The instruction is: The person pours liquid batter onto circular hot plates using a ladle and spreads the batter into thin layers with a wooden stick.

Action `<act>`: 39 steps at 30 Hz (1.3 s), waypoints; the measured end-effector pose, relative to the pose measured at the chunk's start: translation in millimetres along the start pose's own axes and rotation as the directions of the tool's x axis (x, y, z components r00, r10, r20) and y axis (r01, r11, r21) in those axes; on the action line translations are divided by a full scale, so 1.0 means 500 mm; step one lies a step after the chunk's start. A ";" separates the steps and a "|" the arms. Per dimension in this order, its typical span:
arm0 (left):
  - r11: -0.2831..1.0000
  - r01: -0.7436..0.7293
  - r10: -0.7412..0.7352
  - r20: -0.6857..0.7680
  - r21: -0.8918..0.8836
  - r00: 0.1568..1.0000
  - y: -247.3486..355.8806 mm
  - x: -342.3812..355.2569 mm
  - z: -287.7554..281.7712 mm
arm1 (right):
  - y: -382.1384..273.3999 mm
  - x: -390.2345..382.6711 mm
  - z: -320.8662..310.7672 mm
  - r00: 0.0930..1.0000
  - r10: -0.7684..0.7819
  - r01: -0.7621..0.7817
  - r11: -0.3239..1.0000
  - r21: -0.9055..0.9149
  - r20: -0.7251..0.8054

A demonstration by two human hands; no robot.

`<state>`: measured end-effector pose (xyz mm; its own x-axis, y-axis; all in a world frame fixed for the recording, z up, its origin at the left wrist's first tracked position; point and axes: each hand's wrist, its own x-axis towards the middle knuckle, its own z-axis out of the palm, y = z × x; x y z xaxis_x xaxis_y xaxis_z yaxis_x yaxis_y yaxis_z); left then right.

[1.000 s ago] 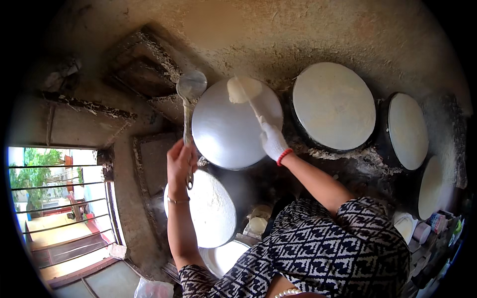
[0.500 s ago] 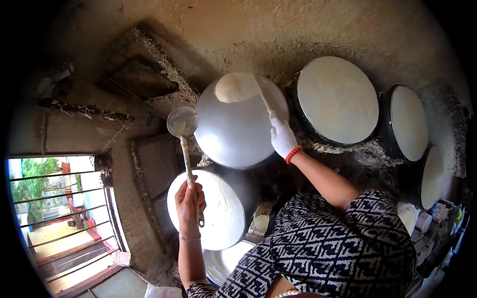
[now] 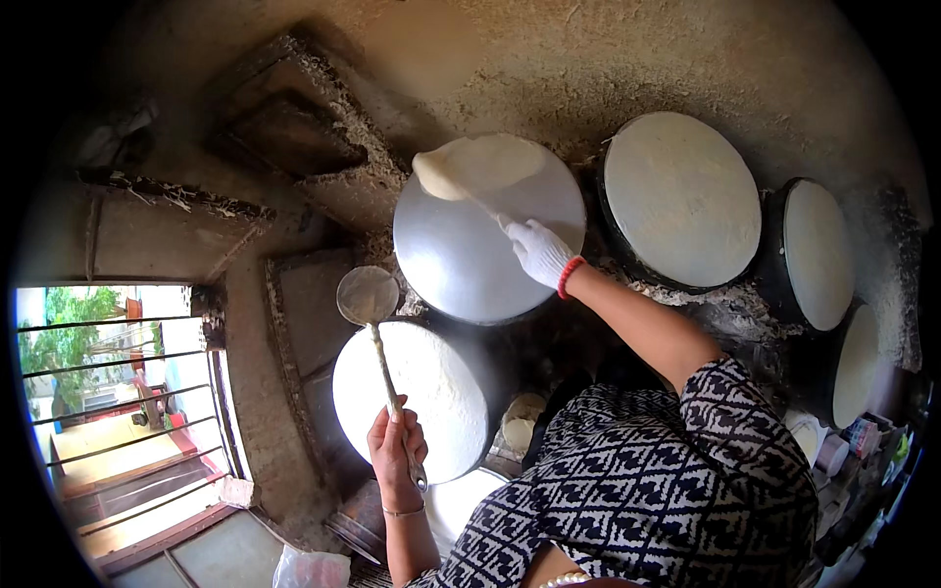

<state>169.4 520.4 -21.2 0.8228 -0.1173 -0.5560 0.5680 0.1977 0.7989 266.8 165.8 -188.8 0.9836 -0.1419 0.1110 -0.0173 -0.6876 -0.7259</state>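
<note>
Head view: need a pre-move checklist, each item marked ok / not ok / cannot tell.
1. Ladle secured: ok, left grip closed around its handle.
2. Spreader secured: ok, right grip closed on its handle.
3. Ladle bowl clear of the griddle: ok, it is off to the left, apart from the rim.
4. Griddle fully coated: not ok, pale batter covers the far part; the near part is bare.
5. Spreader pressed flat on the surface: cannot tell from this angle.
6. Both hands gloved: not ok, white glove on the right, left bare.
</note>
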 end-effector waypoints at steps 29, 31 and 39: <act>0.988 -0.079 0.053 -0.186 -0.136 0.981 -0.084 -0.183 -0.006 | 0.061 0.144 -0.045 0.940 -0.269 0.291 0.953 -0.081 0.209; 0.984 -0.099 0.065 -0.221 -0.149 0.973 -0.098 -0.204 -0.001 | 0.083 0.104 -0.050 0.858 -0.356 0.411 0.908 -0.079 0.371; 0.973 -0.158 0.102 -0.306 -0.166 0.947 -0.127 -0.221 0.061 | 0.086 0.088 -0.132 0.937 -0.252 0.262 0.965 -0.009 0.241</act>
<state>43.0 490.9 -3.6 0.8317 0.2069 -0.5152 0.4198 0.3730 0.8275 297.7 83.2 -170.5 0.9695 0.2117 0.1234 0.2391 -0.7070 -0.6656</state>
